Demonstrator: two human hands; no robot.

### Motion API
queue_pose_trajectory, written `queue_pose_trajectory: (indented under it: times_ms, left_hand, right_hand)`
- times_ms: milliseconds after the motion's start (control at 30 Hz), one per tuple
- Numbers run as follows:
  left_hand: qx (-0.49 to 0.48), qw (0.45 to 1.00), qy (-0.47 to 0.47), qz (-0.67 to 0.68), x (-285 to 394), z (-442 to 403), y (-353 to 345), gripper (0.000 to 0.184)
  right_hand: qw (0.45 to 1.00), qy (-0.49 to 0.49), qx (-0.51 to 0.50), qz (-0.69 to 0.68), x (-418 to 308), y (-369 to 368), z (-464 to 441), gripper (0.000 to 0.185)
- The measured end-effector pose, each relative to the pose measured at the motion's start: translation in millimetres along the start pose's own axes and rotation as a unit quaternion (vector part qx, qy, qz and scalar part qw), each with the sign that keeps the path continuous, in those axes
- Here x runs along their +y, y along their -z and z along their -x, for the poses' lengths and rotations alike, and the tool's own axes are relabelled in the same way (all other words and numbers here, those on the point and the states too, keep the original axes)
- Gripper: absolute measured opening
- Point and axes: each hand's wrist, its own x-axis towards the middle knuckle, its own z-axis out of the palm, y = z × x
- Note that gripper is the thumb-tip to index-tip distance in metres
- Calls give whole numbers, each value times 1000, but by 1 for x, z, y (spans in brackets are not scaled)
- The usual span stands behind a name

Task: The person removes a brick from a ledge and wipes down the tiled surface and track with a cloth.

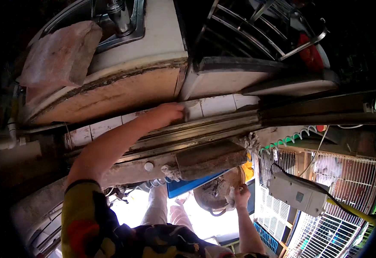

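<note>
My left hand (170, 113) reaches up to a row of white tiles (216, 105) above a ledge, its fingers bent against the tiles. A small greyish blur shows at its fingertips, and I cannot make out what it is. Lower right, my right hand (242, 196) is closed, with a pale crumpled piece (231, 196) at its fingers. It is beside a round brown container (213, 191) with a handle, whose inside looks dark and dirty. A blue panel (192, 184) lies partly behind the container.
A grooved metal rail (196, 129) runs below the tiles. Above are a counter (140, 36) with a sink and tap (120, 19), a pinkish stone slab (61, 53) and a metal rack (248, 32). Wire cages (347, 180) and a grey box (297, 193) with a cable stand at right.
</note>
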Motion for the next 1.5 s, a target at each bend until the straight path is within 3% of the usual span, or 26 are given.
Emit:
queue_pose_trajectory:
  times_ms: [100, 167, 267, 367, 633, 800, 1000, 1167, 1200, 1300, 1400, 1433, 1467, 1500]
  left_hand:
    - [47, 998, 2, -52, 41, -65, 12, 28]
    - [-2, 998, 34, -58, 43, -111, 5, 22]
    - [45, 983, -17, -179, 32, -167, -27, 15]
    - [95, 970, 20, -225, 34, -202, -50, 15]
    - [-22, 961, 73, -265, 43, -121, -10, 19]
    - [-87, 950, 90, -285, 48, -82, 13, 22]
    - [13, 964, 69, -255, 34, -89, -6, 18]
    - [38, 965, -19, -258, 35, -121, -8, 12]
    - [47, 966, -33, -254, 34, -137, -16, 12]
    - [65, 958, -34, -279, 34, -178, -35, 9]
    - [109, 953, -40, -280, 37, -208, -43, 9]
    - [119, 953, -33, -277, 38, -218, -51, 9]
    - [130, 953, -27, -273, 40, -229, -60, 10]
    - [78, 964, -30, -253, 47, -237, -61, 17]
  right_hand:
    - [1000, -16, -5, 10, -7, 1, -3, 19]
    - [1000, 10, 11, -5, 3, -4, -5, 19]
    - [997, -74, -24, 16, -7, 1, -3, 18]
    - [997, -44, -12, 61, -3, 2, -3, 17]
    - [1000, 3, 4, 18, 0, 1, -2, 15]
    - [998, -56, -31, 18, 2, 2, -2, 15]
    - [998, -51, -45, -4, 1, 3, -1, 17]
    - [995, -77, -55, -35, -1, -1, -5, 19]
    - [998, -34, -42, -35, 1, -3, -4, 19]
    - [986, -142, -86, 27, 2, 0, -3, 21]
    - [988, -75, -16, -130, 14, -12, 3, 22]
    - [999, -37, -16, -30, 15, -10, 2, 23]
    - [998, -50, -16, -21, 15, -7, 4, 24]
    - [998, -63, -16, -12, -2, -6, 4, 24]
